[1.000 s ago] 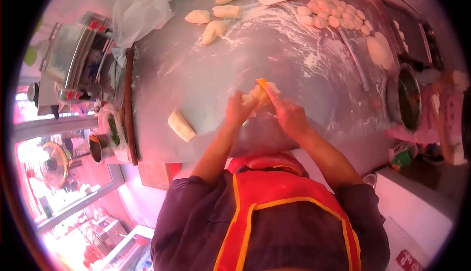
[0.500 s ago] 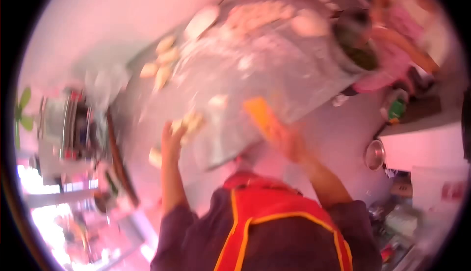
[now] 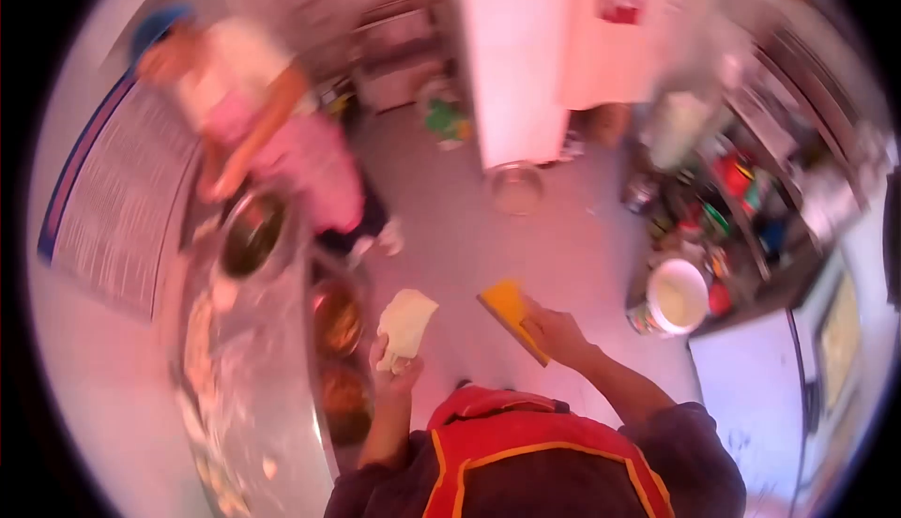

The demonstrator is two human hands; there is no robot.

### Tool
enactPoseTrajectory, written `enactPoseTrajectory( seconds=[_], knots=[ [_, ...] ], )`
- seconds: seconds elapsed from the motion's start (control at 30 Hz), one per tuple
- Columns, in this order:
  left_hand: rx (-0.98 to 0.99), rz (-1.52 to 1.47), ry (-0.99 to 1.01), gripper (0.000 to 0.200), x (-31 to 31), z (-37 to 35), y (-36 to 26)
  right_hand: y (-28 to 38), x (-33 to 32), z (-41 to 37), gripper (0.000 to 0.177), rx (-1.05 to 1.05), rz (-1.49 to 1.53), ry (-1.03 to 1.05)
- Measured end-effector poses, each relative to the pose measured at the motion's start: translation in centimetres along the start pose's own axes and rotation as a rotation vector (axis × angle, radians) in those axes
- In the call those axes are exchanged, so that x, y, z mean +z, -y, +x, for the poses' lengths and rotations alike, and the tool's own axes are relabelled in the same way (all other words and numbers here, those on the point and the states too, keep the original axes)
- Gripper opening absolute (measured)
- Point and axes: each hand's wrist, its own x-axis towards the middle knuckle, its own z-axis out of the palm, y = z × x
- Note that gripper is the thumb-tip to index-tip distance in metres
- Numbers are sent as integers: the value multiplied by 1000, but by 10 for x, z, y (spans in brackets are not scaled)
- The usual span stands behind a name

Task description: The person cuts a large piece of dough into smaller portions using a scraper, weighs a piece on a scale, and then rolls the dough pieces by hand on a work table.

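Observation:
A flat pale slab of dough is held up by my left hand, its fingers closed around the lower end. Smaller pale lumps show by the fingers. My right hand grips a yellow dough scraper with a dark straight edge, tilted toward the lower right. Both hands are in the air over the floor, apart from each other. To the left of my left hand is the floured metal worktable, with pieces of dough along its far side.
Another person in a pink apron stands at the table's end, near a bowl of green filling. Containers of reddish food sit beside the table. At right are a white bucket and cluttered shelves. A metal bowl lies ahead.
My view and body have turned right, away from the worktable. My left hand has come off the table with dough in it. The scraper stays in my right hand.

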Motion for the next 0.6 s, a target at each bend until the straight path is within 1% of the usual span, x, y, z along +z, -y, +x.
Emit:
enactPoseTrajectory(
  seconds=[0.07,0.13,0.17,0.2,0.27,0.33,0.4,0.43,0.47,0.5,0.53,0.57,0.6],
  knots=[
    [-134,79,64,32,-7,61,27,-24,-26,-13,50,138,3,-80],
    [-274,178,132,32,-13,123,58,-48,-55,-28,52,223,11,-176],
    [-389,145,134,31,-11,152,74,-61,-69,-35,53,261,5,-219],
    [-492,104,141,31,-10,175,86,-73,-75,-44,55,373,-83,-217],
    [-657,56,126,29,-11,229,125,-130,-81,-60,58,589,-233,-171],
    [-773,41,87,28,-14,270,159,-186,-86,-95,63,669,-339,-223],
    [-846,122,8,28,-6,320,188,-227,-92,-134,64,1002,-311,-227],
    [-880,151,-32,27,1,341,197,-240,-90,-157,63,1142,-309,-294],
    [-942,133,-28,26,8,359,208,-256,-82,-188,62,1278,-305,-357],
    [-1003,114,-18,26,17,382,218,-269,-70,-222,59,1378,-284,-433],
    [-1063,97,-5,25,26,406,229,-280,-54,-255,60,1475,-261,-513],
    [-1066,154,-38,24,33,428,239,-280,-43,-283,56,1570,-173,-480],
    [-1065,214,-69,24,39,450,250,-275,-33,-301,56,1659,-162,-465]
  ],
)
